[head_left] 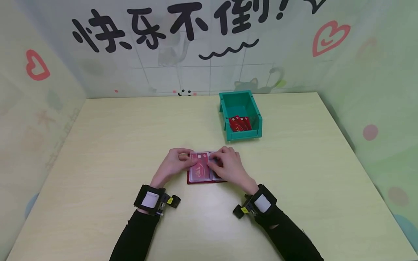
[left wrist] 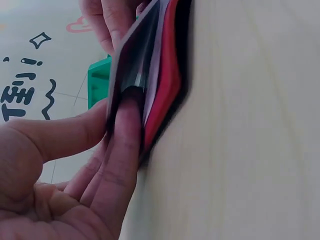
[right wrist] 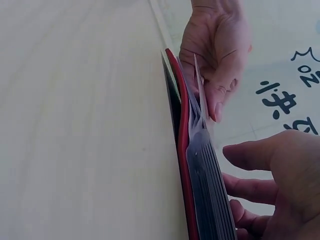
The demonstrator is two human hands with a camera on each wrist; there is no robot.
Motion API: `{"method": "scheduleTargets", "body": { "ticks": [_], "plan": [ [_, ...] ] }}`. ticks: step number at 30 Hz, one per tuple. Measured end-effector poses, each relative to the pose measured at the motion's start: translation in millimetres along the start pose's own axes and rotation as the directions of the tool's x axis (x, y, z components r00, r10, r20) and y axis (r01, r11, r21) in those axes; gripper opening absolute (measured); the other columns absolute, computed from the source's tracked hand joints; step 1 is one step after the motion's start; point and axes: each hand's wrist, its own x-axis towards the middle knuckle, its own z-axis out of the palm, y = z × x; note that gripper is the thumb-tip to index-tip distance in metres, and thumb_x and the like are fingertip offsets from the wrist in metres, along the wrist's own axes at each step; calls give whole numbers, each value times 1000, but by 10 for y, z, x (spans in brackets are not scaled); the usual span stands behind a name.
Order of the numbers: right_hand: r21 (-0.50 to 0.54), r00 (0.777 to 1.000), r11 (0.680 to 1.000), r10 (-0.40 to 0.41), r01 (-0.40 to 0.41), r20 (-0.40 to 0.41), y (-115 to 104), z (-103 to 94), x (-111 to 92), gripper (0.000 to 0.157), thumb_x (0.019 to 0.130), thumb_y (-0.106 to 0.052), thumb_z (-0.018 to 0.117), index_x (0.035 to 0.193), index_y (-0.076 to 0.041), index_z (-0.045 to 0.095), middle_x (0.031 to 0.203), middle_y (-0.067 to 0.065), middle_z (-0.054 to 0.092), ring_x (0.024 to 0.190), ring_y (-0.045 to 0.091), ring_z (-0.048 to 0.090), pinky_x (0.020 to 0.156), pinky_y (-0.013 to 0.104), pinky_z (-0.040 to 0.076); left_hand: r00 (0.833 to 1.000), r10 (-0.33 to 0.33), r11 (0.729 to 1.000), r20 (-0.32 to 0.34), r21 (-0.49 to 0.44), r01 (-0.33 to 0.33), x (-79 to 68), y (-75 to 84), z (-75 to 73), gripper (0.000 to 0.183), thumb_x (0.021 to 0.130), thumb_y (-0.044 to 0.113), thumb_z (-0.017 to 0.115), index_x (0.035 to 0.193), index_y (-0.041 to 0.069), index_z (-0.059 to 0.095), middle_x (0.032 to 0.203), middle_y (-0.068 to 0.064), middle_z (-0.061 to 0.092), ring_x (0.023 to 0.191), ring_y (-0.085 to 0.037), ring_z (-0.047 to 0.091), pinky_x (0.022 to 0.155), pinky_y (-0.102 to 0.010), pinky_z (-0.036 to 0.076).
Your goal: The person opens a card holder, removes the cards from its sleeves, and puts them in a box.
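Note:
An open card holder [head_left: 194, 182] with a dark red cover and clear plastic sleeve pages lies on the table in front of the person. A pink-red card [head_left: 200, 171] marked VIP shows through the sleeve on its left side. The left hand [head_left: 173, 163] pinches that sleeve page [left wrist: 131, 40] at its left edge, thumb on one face and a finger behind it. Over the middle of the holder is the right hand [head_left: 230, 166], its thumb and fingers loosely bent. In the right wrist view, its fingertips [right wrist: 234, 156] are right beside the stacked sleeves [right wrist: 212, 195], with a gap between thumb and forefinger.
A teal open bin [head_left: 243, 135] stands behind the holder, slightly right, with several red cards [head_left: 240, 124] inside. The pale wooden table [head_left: 130, 134] extends to printed wall panels at the back and both sides.

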Motion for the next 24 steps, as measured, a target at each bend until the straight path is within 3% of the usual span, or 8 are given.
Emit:
{"method": "scheduleTargets", "body": {
  "ticks": [5,12,15,20,24],
  "plan": [
    [-52,1000,999,-6,6,-3,-33,33,22,20,91,-32,73,100,-14,75,104,8,58,104,26,47,92,47,37,999,-43,998,33,-38,45,-4,-30,-47,48,94,8,69,132,-12,48,111,-30,72,73,-12,73,74,-29,62],
    [-125,1000,992,-2,3,5,-73,61,30,20,90,-34,74,94,-15,72,103,7,55,105,26,45,95,49,36,998,-50,998,27,-22,51,-28,-70,-78,25,89,10,76,101,-9,66,78,-12,76,60,-9,69,62,-25,60],
    [-142,1000,990,2,0,13,-87,72,19,20,90,-36,73,90,-16,70,102,7,54,106,26,44,95,49,34,997,-57,997,46,-41,59,-31,-83,-81,24,87,9,78,97,-8,65,71,-4,73,58,-9,68,60,-24,59],
    [-176,1000,984,-18,20,12,-92,95,-3,24,91,-39,72,79,-19,65,99,4,52,105,25,41,93,49,31,997,-64,998,52,-27,65,-30,-97,-90,24,87,10,78,95,-10,67,67,-2,71,56,-9,67,58,-23,58],
    [-131,1000,991,-24,25,9,-78,100,-23,25,90,-38,74,77,-20,63,98,4,50,107,27,40,94,49,28,996,-63,998,59,-1,63,-26,-94,-88,22,89,11,76,93,-9,68,65,-2,71,56,-8,67,58,-22,58]
  ]
}}
